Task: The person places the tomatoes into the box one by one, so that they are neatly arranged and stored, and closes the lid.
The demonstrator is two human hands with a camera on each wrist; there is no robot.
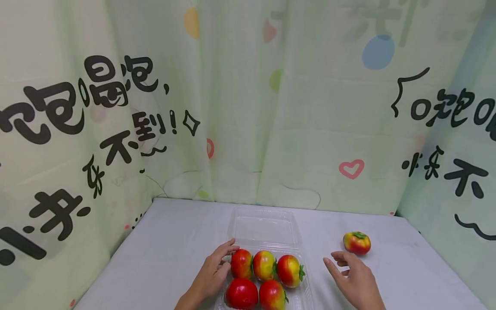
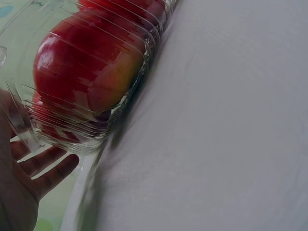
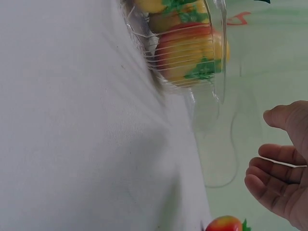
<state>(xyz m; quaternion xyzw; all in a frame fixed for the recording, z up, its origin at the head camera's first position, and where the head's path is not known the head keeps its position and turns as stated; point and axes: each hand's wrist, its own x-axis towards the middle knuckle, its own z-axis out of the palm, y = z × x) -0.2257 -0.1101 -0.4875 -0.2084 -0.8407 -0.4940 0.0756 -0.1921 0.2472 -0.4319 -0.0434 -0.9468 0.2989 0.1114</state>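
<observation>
A clear plastic clamshell box (image 1: 307, 292) sits at the front middle of the table with its lid folded back. Inside are several glossy red and yellow persimmons (image 1: 242, 263) with green leafy caps, in two rows. My left hand (image 1: 211, 271) rests at the box's left side, fingertips right at the rim; in the left wrist view its fingers (image 2: 57, 174) spread loosely by the ribbed wall. To the right of the box, my right hand (image 1: 354, 277) hovers with relaxed fingers and holds nothing. Just beyond it lies a single persimmon (image 1: 357, 243), cap upward.
The box's transparent lid (image 1: 264, 227) lies flat behind it, toward the back of the table. White cloth covers the table (image 1: 162, 245). Pale green printed curtains (image 1: 240, 107) enclose the back and both sides, close to the table edges.
</observation>
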